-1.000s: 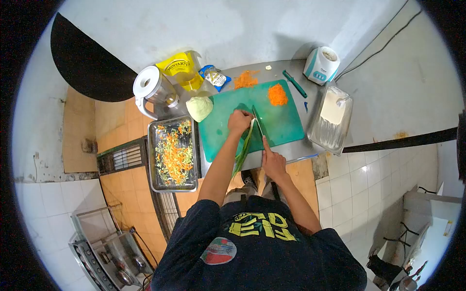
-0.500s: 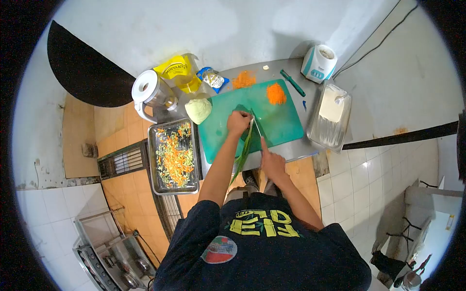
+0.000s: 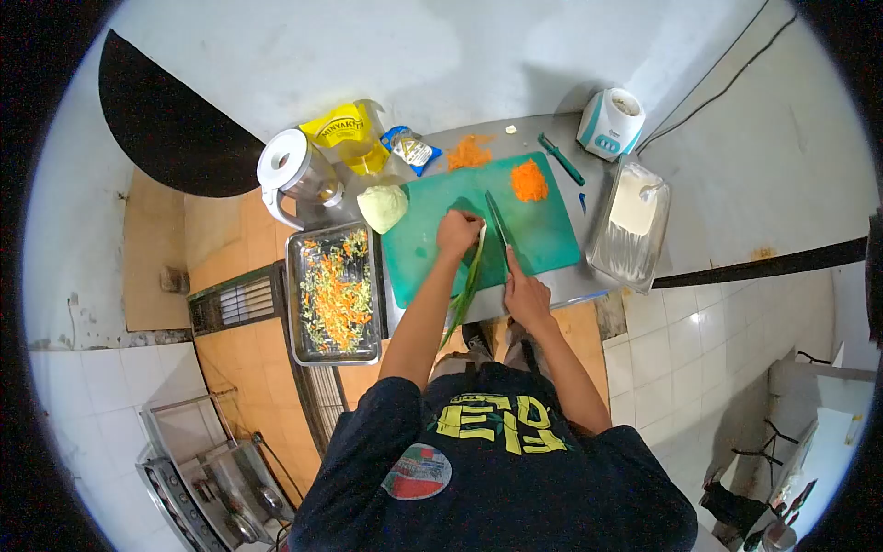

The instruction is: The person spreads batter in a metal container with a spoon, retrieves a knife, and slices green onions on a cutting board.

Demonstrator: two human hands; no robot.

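Observation:
My left hand (image 3: pixel 458 232) is closed around the white end of a bunch of green onions (image 3: pixel 473 278). Their long leaves trail toward my body, over the near edge of the green cutting board (image 3: pixel 428 262). In my right hand (image 3: pixel 527 296) is a kitchen knife (image 3: pixel 498 219), its blade pointing away from me. The blade lies just right of the onions, with a small gap between. On the board's far right is a heap of grated carrot (image 3: pixel 529 181). A piece of cabbage (image 3: pixel 383 208) rests by the board's left edge.
Left of the board stands a metal tray (image 3: pixel 376 304) of chopped vegetables (image 3: pixel 336 294). Behind are a lidded pitcher (image 3: pixel 303 175), a yellow oil pouch (image 3: pixel 345 133), a blue packet (image 3: pixel 410 150) and carrot peelings (image 3: pixel 469 152). To the right: a green peeler (image 3: pixel 561 160), a blender base (image 3: pixel 611 124), a clear container (image 3: pixel 630 221).
The knife and my right hand have shifted to the right, opening a gap from the green onions. My left hand keeps its hold. The whole view has shifted slightly.

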